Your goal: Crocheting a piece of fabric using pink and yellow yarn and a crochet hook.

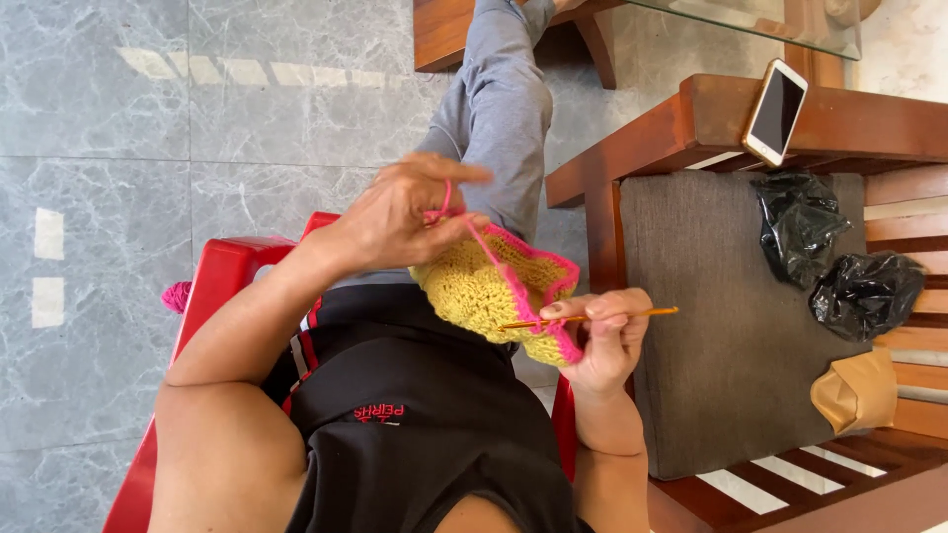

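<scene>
Seemingly turned on its side, the head view shows a seated person in a black shirt working a yellow crochet piece edged in pink, held over the lap between both hands. Which hand is the person's left or right cannot be told for certain in this rotated picture; the hand taken as the left hand has its fingers pinched on the piece's upper edge with a pink yarn strand looped over them. The right hand grasps an orange crochet hook, its tip in the pink border. A red plastic chair carries the person. Nearby, a wooden bench holds a phone, two black plastic bags and a brown paper bag.
</scene>
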